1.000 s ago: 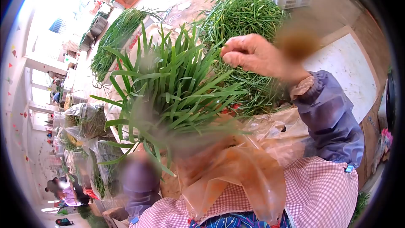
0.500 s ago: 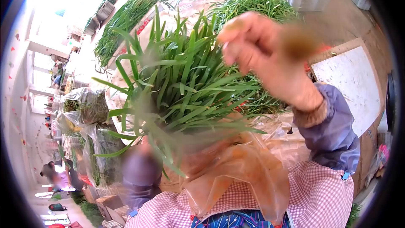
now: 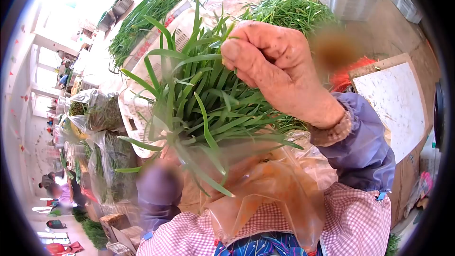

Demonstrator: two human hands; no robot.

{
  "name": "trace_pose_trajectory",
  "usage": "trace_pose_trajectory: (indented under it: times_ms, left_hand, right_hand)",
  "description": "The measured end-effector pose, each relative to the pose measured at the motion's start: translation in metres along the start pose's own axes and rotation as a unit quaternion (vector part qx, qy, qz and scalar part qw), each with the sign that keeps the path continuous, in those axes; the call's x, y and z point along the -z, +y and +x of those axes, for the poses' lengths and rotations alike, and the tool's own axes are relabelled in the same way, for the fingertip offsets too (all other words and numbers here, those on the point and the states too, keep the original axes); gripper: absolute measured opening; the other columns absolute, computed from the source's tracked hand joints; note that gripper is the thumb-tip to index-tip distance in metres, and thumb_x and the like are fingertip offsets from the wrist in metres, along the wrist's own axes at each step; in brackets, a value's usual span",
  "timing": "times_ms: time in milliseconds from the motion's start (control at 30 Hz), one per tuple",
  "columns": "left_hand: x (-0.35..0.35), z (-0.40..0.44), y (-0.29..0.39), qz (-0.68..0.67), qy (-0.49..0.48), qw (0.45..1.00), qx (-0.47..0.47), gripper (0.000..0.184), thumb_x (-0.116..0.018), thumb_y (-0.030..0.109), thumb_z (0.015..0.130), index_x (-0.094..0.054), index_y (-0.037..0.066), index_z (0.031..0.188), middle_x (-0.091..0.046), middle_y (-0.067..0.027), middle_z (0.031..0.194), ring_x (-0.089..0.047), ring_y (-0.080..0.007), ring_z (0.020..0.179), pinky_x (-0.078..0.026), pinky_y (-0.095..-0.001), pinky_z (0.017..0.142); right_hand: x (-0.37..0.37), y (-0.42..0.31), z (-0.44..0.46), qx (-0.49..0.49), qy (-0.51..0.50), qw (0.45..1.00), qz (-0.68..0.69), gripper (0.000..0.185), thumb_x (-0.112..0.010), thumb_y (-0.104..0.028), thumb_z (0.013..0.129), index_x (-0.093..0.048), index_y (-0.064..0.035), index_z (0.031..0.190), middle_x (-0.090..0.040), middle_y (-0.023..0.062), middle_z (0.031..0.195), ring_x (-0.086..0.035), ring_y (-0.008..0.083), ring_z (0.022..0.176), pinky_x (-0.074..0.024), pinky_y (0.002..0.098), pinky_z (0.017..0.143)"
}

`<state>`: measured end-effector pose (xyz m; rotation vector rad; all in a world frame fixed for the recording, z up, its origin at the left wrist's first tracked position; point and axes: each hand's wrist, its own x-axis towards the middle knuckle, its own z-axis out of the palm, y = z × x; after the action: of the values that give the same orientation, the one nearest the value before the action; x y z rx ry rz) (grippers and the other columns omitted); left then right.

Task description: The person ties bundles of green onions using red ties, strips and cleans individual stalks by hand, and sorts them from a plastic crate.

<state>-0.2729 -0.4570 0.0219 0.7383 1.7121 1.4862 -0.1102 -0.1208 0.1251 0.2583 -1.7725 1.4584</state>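
Green leaves point(image 3: 208, 99), one pinched by the right hand point(image 3: 284, 68); left hand point(image 3: 171, 155) too obscured to tell its grip

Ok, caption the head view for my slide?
Right hand pinching at a leaf of a green bunch, with a loose heap of greens beyond.

We see that the right hand point(image 3: 284, 66) pinches a leaf tip point(image 3: 230, 30) of the green bunch point(image 3: 204, 95); the left hand point(image 3: 171, 154), blurred, perhaps holds its base.
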Motion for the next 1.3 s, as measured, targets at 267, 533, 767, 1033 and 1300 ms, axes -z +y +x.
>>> trace_pose_trajectory:
  times_ms: [267, 533, 767, 1033, 1300]
  left_hand:
    - [-0.021, 0.041, 0.006, 0.011, -0.008, 1.0, -0.021, 0.057, -0.059, 0.019, 0.085, -0.036, 0.007, 0.136, -0.057, -0.0104, 0.115, -0.057, -0.0163, 0.089, -0.048, -0.027, 0.074]
    - [-0.048, 0.054, 0.018, 0.159, 0.065, 0.983, -0.063, 0.054, -0.057, 0.018, 0.088, -0.036, 0.008, 0.136, -0.057, -0.0093, 0.115, -0.058, -0.014, 0.086, -0.049, -0.0245, 0.072]
    - [-0.075, 0.073, 0.043, 0.147, 0.168, 0.971, -0.086, 0.024, -0.061, 0.015, 0.085, -0.063, -0.002, 0.102, -0.064, -0.0035, 0.087, -0.053, -0.0139, 0.08, -0.044, -0.0305, 0.073]
    - [-0.083, 0.072, 0.059, 0.003, 0.178, 0.984, -0.01, 0.033, -0.056, 0.022, 0.091, -0.061, -0.005, 0.109, -0.066, -0.0099, 0.096, -0.061, -0.0157, 0.082, -0.05, -0.0298, 0.074]
    - [-0.074, 0.074, 0.052, -0.085, 0.182, 0.98, 0.004, 0.038, -0.056, 0.026, 0.091, -0.059, -0.006, 0.112, -0.066, -0.0122, 0.097, -0.064, -0.0187, 0.079, -0.053, -0.0301, 0.069]
  right_hand:
    - [-0.017, 0.005, 0.007, 0.11, -0.127, 0.906, -0.388, 0.014, -0.066, -0.012, 0.081, -0.054, -0.0044, 0.085, -0.058, 0.0135, 0.07, -0.058, 0.0332, 0.059, -0.0453, 0.0399, 0.05]
    - [0.07, 0.017, -0.013, -0.221, 0.156, 0.944, 0.191, 0.013, -0.06, -0.021, 0.09, -0.065, -0.0102, 0.094, -0.053, -0.0029, 0.06, -0.042, 0.002, 0.048, -0.0333, 0.0173, 0.044]
    - [0.102, 0.004, -0.041, 0.063, 0.134, 0.775, -0.614, 0.021, -0.055, -0.013, 0.09, -0.062, -0.0027, 0.106, -0.065, 0.0114, 0.092, -0.061, 0.0217, 0.079, -0.05, 0.0355, 0.074]
    - [-0.028, -0.001, -0.055, 0.117, -0.234, 0.835, -0.485, 0.057, -0.061, -0.011, 0.073, -0.045, -0.0114, 0.128, -0.052, 0.0173, 0.114, -0.055, 0.0268, 0.102, -0.0484, 0.0432, 0.077]
    - [0.023, 0.053, -0.073, -0.096, -0.265, 0.757, -0.59, 0.036, -0.056, -0.008, 0.076, -0.055, -0.008, 0.112, -0.059, 0.0118, 0.079, -0.062, 0.0288, 0.066, -0.0474, 0.0386, 0.053]
